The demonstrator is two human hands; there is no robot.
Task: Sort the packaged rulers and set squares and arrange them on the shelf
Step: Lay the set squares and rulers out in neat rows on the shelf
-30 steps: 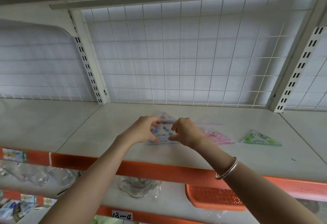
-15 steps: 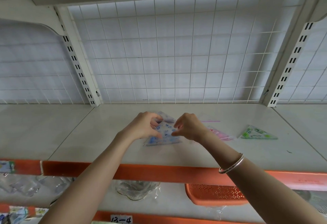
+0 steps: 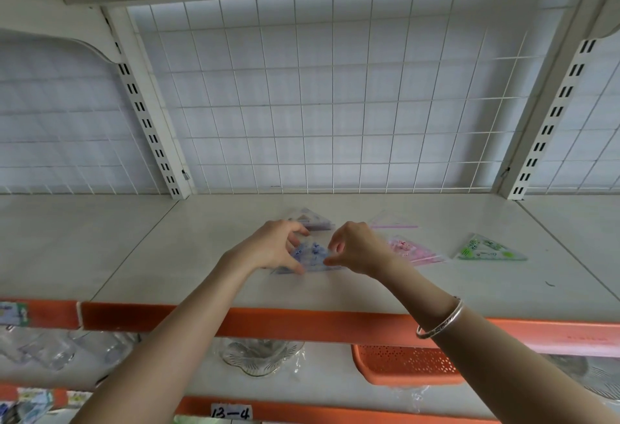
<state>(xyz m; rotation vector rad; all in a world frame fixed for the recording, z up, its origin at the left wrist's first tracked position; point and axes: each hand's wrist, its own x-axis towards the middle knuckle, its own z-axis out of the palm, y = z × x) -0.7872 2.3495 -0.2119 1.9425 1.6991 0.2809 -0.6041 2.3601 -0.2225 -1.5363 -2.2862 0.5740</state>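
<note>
Nearest, on the right wrist: a smooth silver bangle (image 3: 439, 319), round and shiny. Then a glossy orange edge strip (image 3: 302, 323) along the shelf front.

Just past it, still pinching: left hand (image 3: 271, 249) and right hand (image 3: 355, 249), fingers curled, thumbs and fingertips closed on opposite edges of the blue set square pack (image 3: 310, 256), nothing else in either. Compared with a second ago, drawn slightly toward the front edge and lower against the shelf (image 3: 167, 256). More now showing of the grey-purple pack (image 3: 312, 219) just behind the knuckles. Whether touching the blue one or apart from it, hidden by the fingers.

Probable meaning for the task: one blue pack being separated from its neighbour and squared up flat as the start of its own group. Barely begun, as sorting goes.

Unmoved to the right: pink pack (image 3: 414, 251), then green pack (image 3: 489, 251), well apart from each other. Behind the pink one, a thin pink-edged clear sleeve (image 3: 394, 225), contents too faint to tell.

Materials: thin clear film wrappers, slippery-looking and faintly crinkled, around flat rigid triangles of tinted see-through plastic with printed patterns. Underneath, a matte off-white board, smooth, with a seam to the left. Farthest back, a white wire grid (image 3: 335, 88) of square cells between slotted metal uprights (image 3: 147, 122).
</note>
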